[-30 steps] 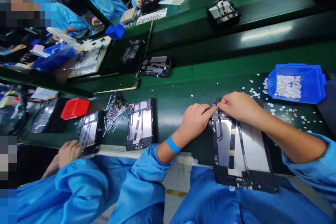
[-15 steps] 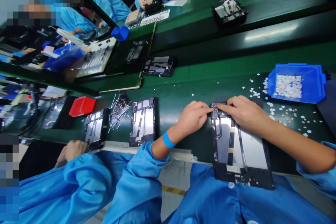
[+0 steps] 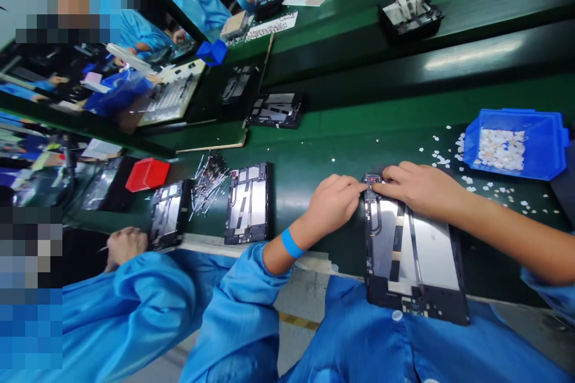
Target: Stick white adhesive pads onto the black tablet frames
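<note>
An opened tablet point(image 3: 433, 257), its silver battery plates and black cables exposed, lies in front of me with its lower end over the table edge. At its upper left corner my left hand point(image 3: 335, 206) has the fingers curled, the index fingertip touching the corner. My right hand point(image 3: 415, 188) rests across the tablet's top, its bent fingers close together and a fingertip on the same corner. Near both fingertips shows a small reddish part point(image 3: 374, 179). Whatever the fingers pinch, if anything, is too small to make out.
A blue bin point(image 3: 545, 143) of small white pieces stands right, with loose white pieces point(image 3: 467, 181) around it. Leftward are another opened tablet point(image 3: 247, 203), a pile of thin strips point(image 3: 209, 182) and a red bin point(image 3: 147, 173). A co-worker's hand point(image 3: 128, 245) is at far left.
The view has shifted slightly. Both my hands stay at the tablet's corner, the right fingers a little more bent. Across the table, a co-worker's hands have moved apart around a dark device.
</note>
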Tool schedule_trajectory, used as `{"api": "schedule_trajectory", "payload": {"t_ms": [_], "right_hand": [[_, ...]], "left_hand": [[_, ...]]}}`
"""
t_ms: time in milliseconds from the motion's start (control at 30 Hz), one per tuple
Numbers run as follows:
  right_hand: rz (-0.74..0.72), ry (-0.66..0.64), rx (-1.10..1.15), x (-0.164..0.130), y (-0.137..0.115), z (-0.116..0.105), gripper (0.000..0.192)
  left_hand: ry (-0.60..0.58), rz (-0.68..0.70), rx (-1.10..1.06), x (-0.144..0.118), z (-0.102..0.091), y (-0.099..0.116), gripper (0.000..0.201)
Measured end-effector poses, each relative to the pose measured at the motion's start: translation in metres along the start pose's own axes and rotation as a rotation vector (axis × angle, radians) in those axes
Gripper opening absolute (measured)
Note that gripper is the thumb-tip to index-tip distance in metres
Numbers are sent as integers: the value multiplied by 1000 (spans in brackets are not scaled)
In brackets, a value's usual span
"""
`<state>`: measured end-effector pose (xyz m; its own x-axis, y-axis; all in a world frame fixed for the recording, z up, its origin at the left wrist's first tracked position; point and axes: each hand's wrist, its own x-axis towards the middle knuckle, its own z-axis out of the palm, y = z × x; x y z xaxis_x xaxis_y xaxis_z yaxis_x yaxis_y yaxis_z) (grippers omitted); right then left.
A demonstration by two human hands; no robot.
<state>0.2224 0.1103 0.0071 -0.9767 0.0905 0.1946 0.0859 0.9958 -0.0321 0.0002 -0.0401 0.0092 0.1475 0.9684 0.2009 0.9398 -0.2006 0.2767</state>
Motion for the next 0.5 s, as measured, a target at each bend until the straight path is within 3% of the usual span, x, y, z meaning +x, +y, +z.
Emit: {"api": "schedule_trajectory", "payload": {"t_ms": [167, 300, 400, 500], "right_hand": [[30, -5, 52, 2, -1, 7, 42], [194, 212, 329, -19, -5, -11, 44], [532, 405, 454, -69, -21, -43, 34], [1077, 678, 555, -142, -37, -63, 21]], "left_hand": [[-55, 51, 155, 0, 6, 2, 34], [-114, 104, 304, 3, 1, 6, 34], [-153, 172, 366, 9, -8, 11, 34], [-123, 206, 347, 14, -12, 9, 32]]}}
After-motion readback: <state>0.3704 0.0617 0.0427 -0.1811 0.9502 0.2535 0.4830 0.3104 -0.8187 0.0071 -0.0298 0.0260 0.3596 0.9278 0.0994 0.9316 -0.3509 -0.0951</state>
